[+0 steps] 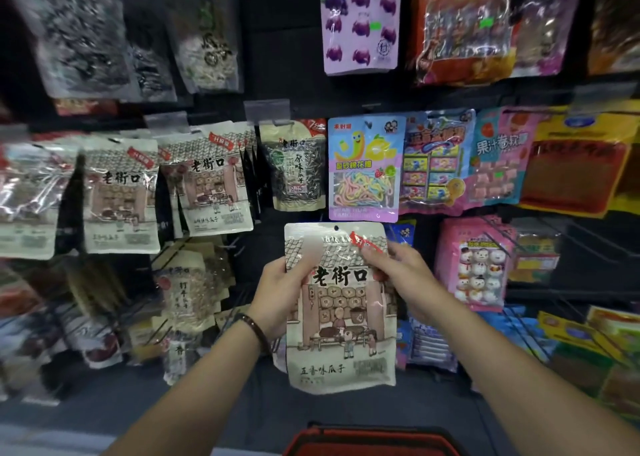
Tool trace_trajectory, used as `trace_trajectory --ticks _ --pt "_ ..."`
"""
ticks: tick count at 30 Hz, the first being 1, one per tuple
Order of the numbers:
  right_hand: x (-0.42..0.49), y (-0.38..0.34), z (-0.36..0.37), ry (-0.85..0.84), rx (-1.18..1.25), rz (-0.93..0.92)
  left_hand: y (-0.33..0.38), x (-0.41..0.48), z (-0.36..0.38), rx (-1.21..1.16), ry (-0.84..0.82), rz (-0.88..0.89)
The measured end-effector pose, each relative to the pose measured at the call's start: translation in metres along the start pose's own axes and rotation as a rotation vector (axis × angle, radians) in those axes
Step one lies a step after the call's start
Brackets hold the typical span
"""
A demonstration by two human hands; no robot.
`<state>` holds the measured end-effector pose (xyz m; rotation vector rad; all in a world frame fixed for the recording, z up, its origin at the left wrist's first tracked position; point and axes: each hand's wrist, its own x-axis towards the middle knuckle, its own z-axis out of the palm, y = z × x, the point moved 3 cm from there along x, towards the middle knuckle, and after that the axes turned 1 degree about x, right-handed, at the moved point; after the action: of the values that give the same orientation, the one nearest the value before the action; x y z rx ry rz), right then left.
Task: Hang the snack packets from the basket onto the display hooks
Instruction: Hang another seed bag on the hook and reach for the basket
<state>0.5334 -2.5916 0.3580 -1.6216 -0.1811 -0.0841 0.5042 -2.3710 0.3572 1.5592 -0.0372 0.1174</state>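
I hold a beige sunflower-seed packet (pixel 341 320) upright in front of the display wall, its hang hole at the top edge. My left hand (pixel 282 294) grips its left side, thumb on the front. My right hand (pixel 398 270) pinches its upper right corner near the red label. Matching packets (pixel 207 182) hang on hooks to the upper left. The red basket (pixel 372 440) shows only its rim at the bottom edge, below my arms.
Hooks full of snack bags cover the dark wall: seed packets (pixel 294 168) and a gummy-worm bag (pixel 365 168) right above the held packet, a pink marshmallow bag (pixel 472 265) on the right, black wire hooks (pixel 540 320) sticking out lower right.
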Motion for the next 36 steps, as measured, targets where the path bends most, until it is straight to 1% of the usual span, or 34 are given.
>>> trace_trajectory --ticks 2,7,9,11,13,16,20,24,27,30,32,36 --pt "0.001 -0.003 0.006 0.003 0.016 -0.036 0.007 0.0 -0.005 -0.004 -0.01 -0.006" --pt "0.008 -0.025 0.036 0.066 0.031 -0.144 0.024 0.006 -0.03 0.093 0.079 0.05" --pt "0.014 -0.035 0.053 0.044 -0.001 -0.21 0.032 0.009 -0.044 0.052 0.126 0.063" --pt "0.022 -0.046 0.072 0.018 -0.05 -0.265 0.04 0.012 -0.056 0.008 0.134 0.051" --pt "0.033 -0.058 0.09 0.038 -0.087 -0.303 0.052 0.017 -0.07 -0.015 0.147 0.062" --pt "0.054 -0.079 0.123 0.06 -0.115 -0.31 0.068 0.028 -0.1 -0.049 0.216 0.077" --pt "0.08 -0.114 0.163 0.066 -0.254 -0.324 0.094 0.046 -0.14 0.034 0.292 0.117" --pt "0.107 -0.135 0.198 0.049 -0.32 -0.31 0.112 0.074 -0.181 0.136 0.392 0.152" --pt "0.13 -0.143 0.224 0.077 -0.377 -0.292 0.113 0.102 -0.206 0.1 0.439 0.166" --pt "0.151 -0.15 0.248 0.126 -0.39 -0.262 0.11 0.122 -0.223 0.001 0.473 0.17" --pt "0.163 -0.156 0.261 0.123 -0.38 -0.272 0.112 0.136 -0.233 -0.076 0.489 0.167" --pt "0.184 -0.168 0.273 0.11 -0.377 -0.312 0.123 0.161 -0.248 -0.129 0.453 0.242"
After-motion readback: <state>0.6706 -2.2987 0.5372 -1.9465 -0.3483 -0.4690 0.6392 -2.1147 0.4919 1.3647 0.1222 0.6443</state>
